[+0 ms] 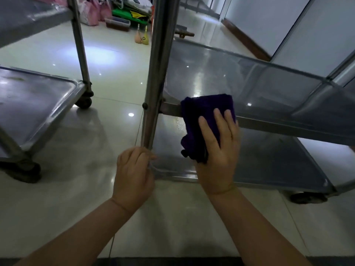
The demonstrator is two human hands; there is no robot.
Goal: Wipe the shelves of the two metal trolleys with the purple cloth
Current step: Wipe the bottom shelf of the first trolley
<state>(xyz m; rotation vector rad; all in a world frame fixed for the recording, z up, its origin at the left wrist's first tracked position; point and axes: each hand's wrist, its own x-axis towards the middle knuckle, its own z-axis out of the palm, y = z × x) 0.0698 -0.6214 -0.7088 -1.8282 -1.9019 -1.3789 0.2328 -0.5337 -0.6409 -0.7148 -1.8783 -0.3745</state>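
The purple cloth (203, 112) is folded over the front rim of the right trolley's middle shelf (269, 89), near its left corner. My right hand (219, 150) lies on the cloth with straight fingers and presses it against the rim. My left hand (134, 169) curls around the foot of the trolley's front left post (155, 83), beside the corner of the bottom shelf (269, 162). A second metal trolley (34, 106) stands at the left, with one shelf low and another at the top left.
Glossy pale floor tiles lie between the two trolleys. Black castors sit under the left trolley (84, 101) and the right one (307, 197). Pink bags (96, 10), a plastic tub (118, 24) and green items stand at the far end. A white wall runs along the right.
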